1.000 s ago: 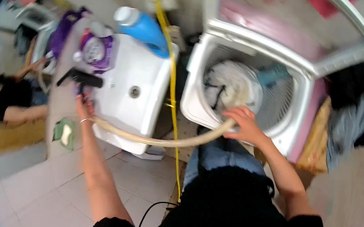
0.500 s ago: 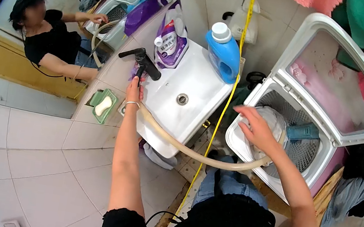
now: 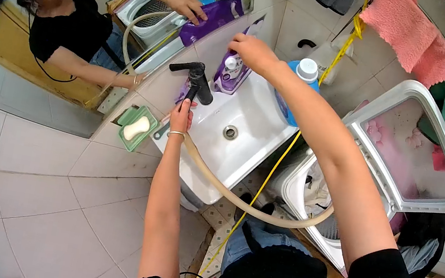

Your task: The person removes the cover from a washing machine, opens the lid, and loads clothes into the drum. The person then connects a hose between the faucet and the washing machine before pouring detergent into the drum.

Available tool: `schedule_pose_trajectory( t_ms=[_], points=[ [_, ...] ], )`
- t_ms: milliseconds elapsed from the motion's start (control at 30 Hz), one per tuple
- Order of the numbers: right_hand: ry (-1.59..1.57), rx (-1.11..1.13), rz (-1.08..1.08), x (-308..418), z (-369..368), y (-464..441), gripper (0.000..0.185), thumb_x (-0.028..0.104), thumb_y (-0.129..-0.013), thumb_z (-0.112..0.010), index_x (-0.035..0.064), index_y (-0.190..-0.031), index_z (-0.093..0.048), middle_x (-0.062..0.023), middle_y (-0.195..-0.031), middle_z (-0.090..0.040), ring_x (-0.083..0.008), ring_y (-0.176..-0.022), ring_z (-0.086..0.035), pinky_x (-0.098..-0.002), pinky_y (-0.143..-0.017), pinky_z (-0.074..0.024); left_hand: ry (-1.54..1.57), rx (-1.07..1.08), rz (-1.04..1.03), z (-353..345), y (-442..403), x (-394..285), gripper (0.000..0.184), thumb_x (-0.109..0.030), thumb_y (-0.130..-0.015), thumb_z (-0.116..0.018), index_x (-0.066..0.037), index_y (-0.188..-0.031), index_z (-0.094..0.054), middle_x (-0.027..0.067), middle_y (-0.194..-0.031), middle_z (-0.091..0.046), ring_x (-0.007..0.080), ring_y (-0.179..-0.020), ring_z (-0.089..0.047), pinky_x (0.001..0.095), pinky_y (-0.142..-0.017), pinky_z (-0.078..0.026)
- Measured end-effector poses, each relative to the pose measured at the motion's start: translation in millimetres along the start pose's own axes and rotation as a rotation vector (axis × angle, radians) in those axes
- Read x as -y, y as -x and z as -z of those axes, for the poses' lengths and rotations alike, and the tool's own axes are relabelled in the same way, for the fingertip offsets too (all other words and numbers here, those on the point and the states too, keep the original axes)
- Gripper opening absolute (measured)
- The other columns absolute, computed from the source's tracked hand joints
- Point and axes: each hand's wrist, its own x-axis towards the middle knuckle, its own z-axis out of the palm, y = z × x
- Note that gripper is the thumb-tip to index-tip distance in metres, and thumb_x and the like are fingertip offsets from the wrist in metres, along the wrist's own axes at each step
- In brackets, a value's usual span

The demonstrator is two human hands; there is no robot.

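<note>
Right now, the washing machine [image 3: 293,187] at your four o'clock is already open, lid up, with white laundry visible inside. Your sink [image 3: 256,115] has no water visible. The hose [image 3: 241,204] already spans from the faucet [image 3: 203,86] side toward the tub; whether its end sits inside, you can't tell. The purple pack [image 3: 231,81] stands at twelve o'clock, its white cap on. Your left hand [image 3: 181,115] grips the faucet; your right hand [image 3: 253,54] curls at the pack's top, grasp unclear.
</note>
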Motion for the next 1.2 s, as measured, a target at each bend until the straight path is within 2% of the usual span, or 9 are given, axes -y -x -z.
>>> schedule_pose_trajectory(
  t_ms=[133,300,367,567,700,767,833,1033,1200],
  points=[
    [0.002,-0.101,0.106,3,18,10,0.030,-0.003,-0.072,-0.054,0.0087,-0.099,-0.060,-0.0075,-0.101,-0.057,-0.0294,-0.097,-0.056,-0.0385,-0.079,-0.0476,0.048,0.011,0.005,1,-2,3,0.034,-0.043,-0.091,-0.049,-0.012,-0.084,-0.063,-0.0053,-0.048,-0.041,0.0041,-0.035,-0.033,0.0201,-0.033,-0.026],
    [0.012,-0.324,0.308,52,112,61,0.024,0.000,-0.073,-0.054,0.0093,-0.095,-0.058,-0.0037,-0.098,-0.056,-0.0260,-0.091,-0.057,-0.0352,-0.074,-0.0482,-0.045,0.005,0.011,7,-18,18,0.037,-0.051,-0.089,-0.045,-0.018,-0.083,-0.063,-0.0065,-0.049,-0.039,0.0042,-0.037,-0.033,0.0207,-0.034,-0.026],
    [0.009,-0.450,0.411,74,155,103,0.010,0.009,-0.073,-0.056,0.0096,-0.084,-0.056,-0.0058,-0.082,-0.053,-0.0262,-0.081,-0.058,-0.0376,-0.066,-0.0496,-0.073,-0.033,0.065,8,-23,22,0.037,-0.052,-0.089,-0.046,-0.019,-0.083,-0.062,-0.0066,-0.049,-0.038,0.0053,-0.037,-0.033,0.0218,-0.034,-0.026],
    [0.224,-0.395,0.219,91,225,265,0.012,0.013,-0.072,-0.059,0.0110,-0.082,-0.053,-0.0032,-0.077,-0.051,-0.0219,-0.072,-0.059,-0.0332,-0.056,-0.0483,0.040,0.013,0.075,5,-22,17,0.037,-0.049,-0.089,-0.045,-0.015,-0.089,-0.060,-0.0047,-0.052,-0.040,0.0064,-0.038,-0.030,0.0217,-0.035,-0.024],
    [0.371,-0.101,-0.092,99,262,355,0.032,0.013,-0.064,-0.070,0.0118,-0.094,-0.059,-0.0024,-0.076,-0.054,-0.0206,-0.066,-0.055,-0.0306,-0.057,-0.0428,0.028,-0.014,0.105,-5,-8,4,0.037,-0.048,-0.090,-0.043,-0.014,-0.090,-0.059,-0.0043,-0.051,-0.039,0.0072,-0.037,-0.030,0.0221,-0.035,-0.024],
    [0.420,0.061,-0.223,101,275,391,0.015,0.018,-0.076,-0.062,0.0128,-0.085,-0.052,-0.0023,-0.073,-0.051,-0.0214,-0.069,-0.057,-0.0339,-0.059,-0.0456,0.032,0.008,0.104,-3,-11,7,0.037,-0.047,-0.091,-0.042,-0.014,-0.092,-0.058,-0.0039,-0.052,-0.039,0.0074,-0.037,-0.029,0.0221,-0.035,-0.024],
    [0.427,0.174,-0.360,98,277,424,0.017,0.023,-0.077,-0.063,0.0115,-0.084,-0.053,-0.0037,-0.073,-0.054,-0.0238,-0.069,-0.059,-0.0354,-0.060,-0.0464,0.028,0.014,0.067,-1,-12,11,0.036,-0.053,-0.088,-0.045,-0.020,-0.088,-0.059,-0.0064,-0.053,-0.041,0.0060,-0.038,-0.030,0.0209,-0.036,-0.023],
    [0.470,0.610,-0.791,64,266,503,0.025,0.030,-0.076,-0.064,0.0068,-0.083,-0.058,-0.0103,-0.072,-0.063,-0.0299,-0.073,-0.063,-0.0386,-0.062,-0.0484,0.083,-0.051,0.131,-3,-16,11,0.038,-0.050,-0.089,-0.045,-0.016,-0.091,-0.059,-0.0047,-0.054,-0.041,0.0064,-0.038,-0.029,0.0218,-0.036,-0.022],
    [0.155,0.781,-0.772,0,218,577,0.031,0.036,-0.070,-0.068,0.0066,-0.077,-0.061,-0.0142,-0.070,-0.060,-0.0342,-0.075,-0.061,-0.0429,-0.065,-0.0466,0.041,-0.071,0.133,-11,-2,2,0.040,-0.052,-0.088,-0.044,-0.016,-0.093,-0.059,-0.0060,-0.054,-0.041,0.0066,-0.038,-0.029,0.0213,-0.037,-0.023]
  ],
)
